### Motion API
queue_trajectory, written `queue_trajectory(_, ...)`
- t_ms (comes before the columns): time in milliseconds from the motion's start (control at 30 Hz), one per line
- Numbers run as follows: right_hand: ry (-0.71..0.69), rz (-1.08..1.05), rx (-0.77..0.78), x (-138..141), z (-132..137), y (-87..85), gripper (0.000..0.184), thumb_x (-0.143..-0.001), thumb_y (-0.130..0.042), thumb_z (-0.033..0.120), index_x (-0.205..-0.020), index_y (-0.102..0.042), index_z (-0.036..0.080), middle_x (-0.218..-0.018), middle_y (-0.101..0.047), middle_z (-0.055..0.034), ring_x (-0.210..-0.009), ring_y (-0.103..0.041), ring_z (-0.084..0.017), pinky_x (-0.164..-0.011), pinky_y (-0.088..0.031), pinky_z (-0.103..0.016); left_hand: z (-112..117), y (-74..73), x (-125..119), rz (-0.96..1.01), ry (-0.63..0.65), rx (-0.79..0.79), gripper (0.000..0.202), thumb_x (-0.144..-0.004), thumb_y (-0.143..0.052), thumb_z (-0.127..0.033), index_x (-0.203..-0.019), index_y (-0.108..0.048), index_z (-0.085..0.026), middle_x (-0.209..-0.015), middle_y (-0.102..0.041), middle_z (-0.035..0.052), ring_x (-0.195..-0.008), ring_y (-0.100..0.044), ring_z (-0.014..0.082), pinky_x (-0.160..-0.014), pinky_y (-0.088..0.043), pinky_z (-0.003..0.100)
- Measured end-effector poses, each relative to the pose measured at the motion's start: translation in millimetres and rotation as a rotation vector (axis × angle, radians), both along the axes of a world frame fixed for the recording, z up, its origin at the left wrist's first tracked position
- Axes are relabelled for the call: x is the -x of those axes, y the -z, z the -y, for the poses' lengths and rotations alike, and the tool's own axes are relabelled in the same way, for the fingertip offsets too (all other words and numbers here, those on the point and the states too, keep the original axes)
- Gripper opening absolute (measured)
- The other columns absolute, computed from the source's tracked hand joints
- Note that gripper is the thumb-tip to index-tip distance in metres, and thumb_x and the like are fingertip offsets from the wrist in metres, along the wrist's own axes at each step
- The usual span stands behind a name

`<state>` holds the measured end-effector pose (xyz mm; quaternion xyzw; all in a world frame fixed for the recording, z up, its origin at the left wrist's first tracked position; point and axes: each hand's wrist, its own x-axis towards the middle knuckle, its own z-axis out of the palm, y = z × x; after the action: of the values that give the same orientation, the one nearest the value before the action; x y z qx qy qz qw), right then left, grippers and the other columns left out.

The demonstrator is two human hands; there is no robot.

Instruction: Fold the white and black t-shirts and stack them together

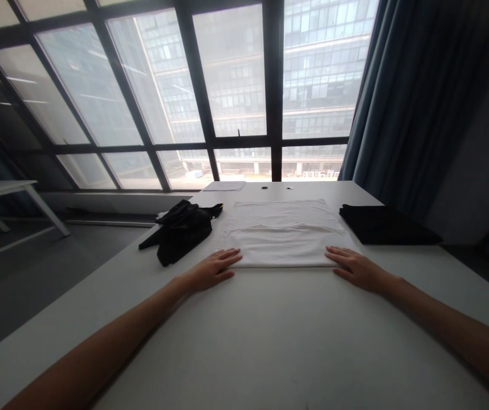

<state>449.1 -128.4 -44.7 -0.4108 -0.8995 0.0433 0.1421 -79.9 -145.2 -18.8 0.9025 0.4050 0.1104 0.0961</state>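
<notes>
While the left hand (212, 270) and right hand (355, 269) lie flat, fingers open, holding nothing, the folded white cloth (285, 233) spans left-to-right just beyond, each near corner touched equally.

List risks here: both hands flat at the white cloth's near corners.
1. Left hand and right hand lie open, fingertips at the near corners of the white cloth; with no grip, it may slide or its folds shift.
2. The crumpled black garment lies close beside the cloth's left edge and could get dragged along.
3. The folded black cloth sits near the right edge of the table; a nudge might push it off.
</notes>
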Motion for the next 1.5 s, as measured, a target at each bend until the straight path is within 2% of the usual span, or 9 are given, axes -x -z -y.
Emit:
queue_trajectory(167, 0.044, 0.065, -0.057, -15.1, 11.0, -6.0, 0.04, -0.101, -0.043, 0.026, -0.134, -0.064, 0.022, -0.14, -0.062, -0.0113, -0.132, -0.056, -0.027, -0.11, -0.046, -0.044, 10.8, -7.2, 19.8, 0.091, -0.022, -0.03, 0.037, -0.102, -0.049, -0.035, -0.135, -0.066, -0.031, -0.142, -0.06, 0.0047, -0.134, -0.055, 0.0257, -0.116, -0.038, 0.041)
queue_trajectory(467, 0.174, 0.259, -0.203, -11.0, 33.7, -9.8, 0.043, -0.092, -0.039, 0.002, -0.118, -0.07, 0.018, -0.128, -0.069, -0.0153, -0.114, -0.069, -0.028, -0.094, -0.057, -0.04, 11.3, -6.1, 32.1, 0.039, 0.031, -0.039, 0.05, -0.097, -0.047, -0.01, -0.142, -0.059, -0.029, -0.143, -0.059, 0.0048, -0.129, -0.059, 0.0244, -0.112, -0.044, 0.039)
queue_trajectory(700, 0.133, 0.26, -0.191, -9.9, 98.7, -15.4, 0.046, -0.09, -0.038, 0.001, -0.122, -0.068, 0.015, -0.128, -0.069, -0.0156, -0.111, -0.07, -0.028, -0.09, -0.059, -0.04, 72.7, -18.1, 41.6, 0.019, 0.109, -0.063, 0.048, -0.101, -0.042, -0.013, -0.142, -0.058, -0.031, -0.142, -0.06, 0.0019, -0.125, -0.063, 0.0225, -0.108, -0.05, 0.038)
queue_trajectory(833, 0.143, 0.238, -0.063, -14.0, 136.6, -25.1, 0.036, -0.089, -0.048, 0.009, -0.114, -0.072, 0.02, -0.115, -0.075, -0.0137, -0.103, -0.073, -0.028, -0.087, -0.057, -0.037, 115.6, -27.4, 37.5, -0.013, 0.071, 0.015, 0.042, -0.104, -0.043, -0.022, -0.14, -0.06, -0.035, -0.137, -0.064, -0.0011, -0.12, -0.066, 0.0226, -0.106, -0.052, 0.039)
queue_trajectory(967, 0.185, 0.259, 0.106, -9.0, 149.3, -43.5, 0.022, -0.091, -0.054, 0.021, -0.098, -0.075, 0.022, -0.096, -0.077, -0.0125, -0.089, -0.075, -0.029, -0.081, -0.055, -0.037, 134.4, -48.6, 29.2, -0.084, -0.012, 0.17, 0.037, -0.103, -0.05, -0.036, -0.138, -0.061, -0.038, -0.135, -0.066, -0.0026, -0.12, -0.066, 0.0236, -0.104, -0.053, 0.037)
queue_trajectory(1067, 0.214, 0.236, 0.155, 13.7, 136.8, -56.6, 0.026, -0.095, -0.052, 0.031, -0.102, -0.075, 0.022, -0.1, -0.077, -0.0124, -0.094, -0.074, -0.03, -0.085, -0.053, -0.038, 125.6, -68.8, 9.1, -0.108, -0.02, 0.206, 0.04, -0.102, -0.052, -0.047, -0.139, -0.06, -0.038, -0.138, -0.064, -0.0013, -0.124, -0.063, 0.025, -0.105, -0.05, 0.037)
queue_trajectory(1200, 0.186, 0.042, 0.049, 76.4, 98.1, -55.1, 0.047, -0.101, -0.039, 0.032, -0.14, -0.058, 0.015, -0.146, -0.056, -0.0162, -0.134, -0.053, -0.028, -0.108, -0.042, -0.04, 85.7, -77.0, -51.8, -0.069, 0.002, 0.048, 0.046, -0.106, -0.04, -0.048, -0.147, -0.052, -0.031, -0.146, -0.057, 0.0023, -0.133, -0.055, 0.0256, -0.111, -0.043, 0.041)
queue_trajectory(1367, 0.231, 0.042, 0.02, 149.8, 45.6, -26.1, 0.06, -0.1, -0.032, 0.026, -0.156, -0.033, 0.004, -0.164, -0.026, -0.018, -0.153, -0.022, -0.028, -0.122, -0.02, -0.049, 22.7, -37.3, -147.4, -0.091, 0.078, 0.001, 0.05, -0.106, -0.036, -0.035, -0.155, -0.04, -0.02, -0.157, -0.042, 0.01, -0.145, -0.04, 0.0232, -0.119, -0.032, 0.039)
queue_trajectory(1500, 0.293, 0.06, 0.096, 154.4, 20.8, -6.6, 0.062, -0.103, -0.026, 0.035, -0.157, -0.031, 0.005, -0.165, -0.023, -0.0184, -0.154, -0.018, -0.028, -0.122, -0.017, -0.053, -2.9, 3.8, -184.0, -0.131, 0.026, -0.003, 0.059, -0.107, -0.03, -0.045, -0.16, -0.025, -0.019, -0.165, -0.023, 0.0127, -0.154, -0.019, 0.0282, -0.123, -0.017, 0.053)
